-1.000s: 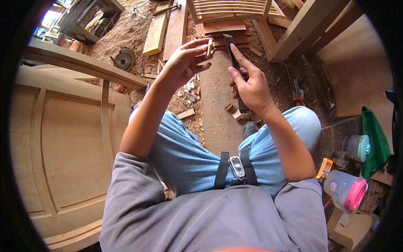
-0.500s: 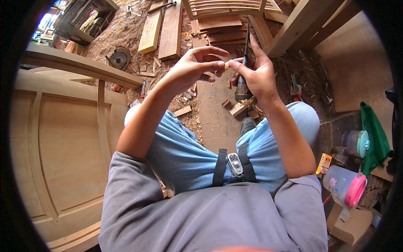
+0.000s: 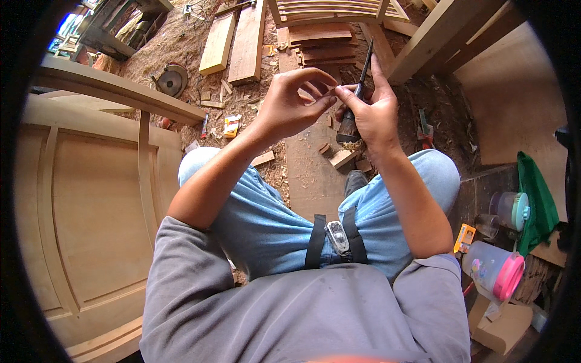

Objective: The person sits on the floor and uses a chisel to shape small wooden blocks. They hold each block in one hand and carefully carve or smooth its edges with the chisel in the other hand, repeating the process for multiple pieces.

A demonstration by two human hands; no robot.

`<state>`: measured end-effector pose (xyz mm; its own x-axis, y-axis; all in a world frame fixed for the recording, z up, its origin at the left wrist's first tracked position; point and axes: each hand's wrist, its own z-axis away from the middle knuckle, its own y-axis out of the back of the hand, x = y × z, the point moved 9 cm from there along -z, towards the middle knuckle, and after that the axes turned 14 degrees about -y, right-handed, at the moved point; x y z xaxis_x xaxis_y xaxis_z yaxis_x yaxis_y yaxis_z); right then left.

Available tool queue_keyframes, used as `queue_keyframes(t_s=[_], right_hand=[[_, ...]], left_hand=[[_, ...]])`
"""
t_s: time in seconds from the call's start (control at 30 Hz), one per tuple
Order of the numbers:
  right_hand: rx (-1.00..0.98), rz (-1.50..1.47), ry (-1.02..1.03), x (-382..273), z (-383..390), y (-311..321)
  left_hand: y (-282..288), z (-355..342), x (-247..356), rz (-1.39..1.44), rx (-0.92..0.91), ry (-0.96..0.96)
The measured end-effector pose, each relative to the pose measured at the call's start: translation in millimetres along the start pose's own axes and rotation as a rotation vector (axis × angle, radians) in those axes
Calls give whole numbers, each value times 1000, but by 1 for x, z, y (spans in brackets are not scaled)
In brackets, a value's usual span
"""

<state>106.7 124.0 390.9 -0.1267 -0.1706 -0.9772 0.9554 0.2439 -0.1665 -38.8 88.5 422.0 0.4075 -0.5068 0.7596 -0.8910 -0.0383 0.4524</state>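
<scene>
Above my knees my two hands meet at the fingertips. My right hand (image 3: 376, 112) is wrapped round a chisel (image 3: 347, 129), its dark handle end low and its thin dark blade slanting up past my fingers. The right thumb reaches across to the left fingertips. My left hand (image 3: 295, 100) is curled, with thumb and fingers pinched together at that spot. Whatever small thing lies in the pinch is too hidden to name. Below the chisel handle, small wood offcuts (image 3: 343, 158) and curled shavings lie on a board (image 3: 315, 181) between my legs.
A panelled wooden door (image 3: 103, 212) and a beam (image 3: 121, 91) stand at the left. A circular saw (image 3: 172, 80) and thick planks (image 3: 247, 51) lie on shavings ahead. Stacked boards (image 3: 324, 45) are far centre. Plastic tubs (image 3: 493, 266) and a green cloth (image 3: 538, 209) are at the right.
My left hand has turned and shifted slightly right, its fingers more curled. The chisel has tilted a little to the right. A small yellow box now shows beside my left forearm.
</scene>
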Motion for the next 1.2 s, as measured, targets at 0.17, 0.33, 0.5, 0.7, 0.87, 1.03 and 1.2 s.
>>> queue_keyframes(t_s=[0.17,0.33,0.5,0.7,0.87,1.03,1.2], right_hand=[[-19,10,0,0,1,0],[-20,-18,-19,-1,2,1],[-27,50,-32,0,3,-3],[-34,17,23,-7,5,-3],[-36,-9,-26,-4,3,0],[-26,-44,-67,1,-1,0],[-68,-61,-39,-1,1,-5]], left_hand=[[3,0,-9,48,-3,57],[6,-2,-19,110,-8,106],[1,0,-7,16,-20,-9],[-10,3,-26,336,-101,193],[-16,10,-34,477,-89,317],[-18,16,-39,615,-36,472],[-4,14,-38,644,65,481]])
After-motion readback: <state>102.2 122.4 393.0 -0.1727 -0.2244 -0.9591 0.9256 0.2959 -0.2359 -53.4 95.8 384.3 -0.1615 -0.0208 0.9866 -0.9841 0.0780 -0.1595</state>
